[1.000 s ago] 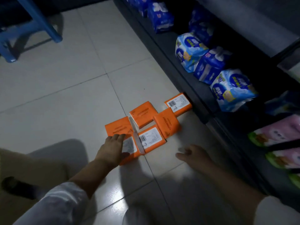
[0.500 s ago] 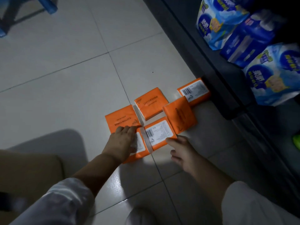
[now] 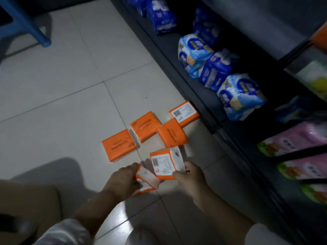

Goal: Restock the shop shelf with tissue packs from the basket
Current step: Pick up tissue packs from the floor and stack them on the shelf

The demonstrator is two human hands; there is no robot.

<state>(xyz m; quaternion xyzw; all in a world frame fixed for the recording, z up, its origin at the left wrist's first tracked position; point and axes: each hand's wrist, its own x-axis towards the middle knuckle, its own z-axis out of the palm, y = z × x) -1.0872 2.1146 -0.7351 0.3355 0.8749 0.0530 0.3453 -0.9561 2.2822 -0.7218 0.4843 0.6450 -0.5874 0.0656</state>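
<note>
Each hand held one orange tissue pack.
The left hand [image 3: 122, 179] gripped a tilted pack [image 3: 146, 181]; the right hand [image 3: 191, 175] clamped a second pack [image 3: 164, 164]. Four more packs [image 3: 145, 126] lay on the floor [image 3: 70, 112] at 12 o'clock, the shelf [image 3: 198, 91] at 2 o'clock.

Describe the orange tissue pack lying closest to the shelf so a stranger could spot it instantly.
Start at the dark shelf along the right and follow its bottom edge. The orange pack lies on the floor tiles right beside that edge. Unlike the three other packs lying on the floor, it shows a white barcode label facing up.
</note>
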